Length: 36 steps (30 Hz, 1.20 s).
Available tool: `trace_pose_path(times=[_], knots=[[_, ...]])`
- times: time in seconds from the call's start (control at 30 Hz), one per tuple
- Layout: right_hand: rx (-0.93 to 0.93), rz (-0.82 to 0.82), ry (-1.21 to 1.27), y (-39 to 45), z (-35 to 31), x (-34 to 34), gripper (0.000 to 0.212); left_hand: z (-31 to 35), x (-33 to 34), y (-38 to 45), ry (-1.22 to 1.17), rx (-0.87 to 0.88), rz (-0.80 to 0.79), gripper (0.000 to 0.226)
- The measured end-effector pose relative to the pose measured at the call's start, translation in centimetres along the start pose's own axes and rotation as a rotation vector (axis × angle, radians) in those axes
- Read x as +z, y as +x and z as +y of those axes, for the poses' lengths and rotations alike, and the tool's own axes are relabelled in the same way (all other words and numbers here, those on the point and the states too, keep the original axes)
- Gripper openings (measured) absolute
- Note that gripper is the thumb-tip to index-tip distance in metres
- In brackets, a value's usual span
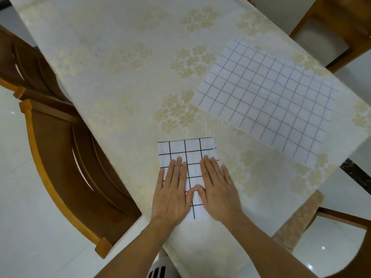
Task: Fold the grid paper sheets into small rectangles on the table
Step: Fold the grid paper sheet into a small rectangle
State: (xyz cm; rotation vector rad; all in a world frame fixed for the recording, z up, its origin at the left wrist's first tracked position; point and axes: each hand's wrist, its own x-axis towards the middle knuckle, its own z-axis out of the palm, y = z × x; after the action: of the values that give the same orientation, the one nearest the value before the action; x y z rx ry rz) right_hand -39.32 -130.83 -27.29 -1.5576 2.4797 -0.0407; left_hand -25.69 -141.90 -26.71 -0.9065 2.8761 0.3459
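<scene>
- The folded grid sheet (186, 157), ruled in black, lies near the table's near edge; it looks already doubled over, so I judge the flat palms are there to press a crease.
- The left hand (172, 191) and right hand (217, 191) lie on it side by side, fingers straight, gripping nothing.
- Beyond the folded sheet to the right, well apart, an unfolded grid sheet (267, 99) waits flat.
- A floral tablecloth (120, 67) covers the table.
- Left of the folded sheet stand wooden chairs (66, 153) on pale tile floor (24, 237).
</scene>
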Motion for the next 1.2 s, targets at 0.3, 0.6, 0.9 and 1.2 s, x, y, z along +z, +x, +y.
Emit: trace_pose_path(times=[0.3,0.6,0.9,1.2], knots=[[0.015,-0.048,-0.014,0.0,-0.1,-1.0,0.073,-0.4,-1.5,-0.1,-0.018,0.021,-0.058,0.071],[-0.058,0.023,-0.021,2.9,1.7,-4.7,0.049,-4.2,-6.8,3.1,0.047,0.054,-0.020,0.059],[-0.101,0.149,-0.030,8.8,2.5,-6.1,0.038,-6.4,-7.7,8.7,0.080,0.118,0.006,0.048],[-0.087,0.165,0.029,11.7,2.4,-5.3,0.031,-7.0,-6.7,11.3,0.078,0.164,0.069,0.033]])
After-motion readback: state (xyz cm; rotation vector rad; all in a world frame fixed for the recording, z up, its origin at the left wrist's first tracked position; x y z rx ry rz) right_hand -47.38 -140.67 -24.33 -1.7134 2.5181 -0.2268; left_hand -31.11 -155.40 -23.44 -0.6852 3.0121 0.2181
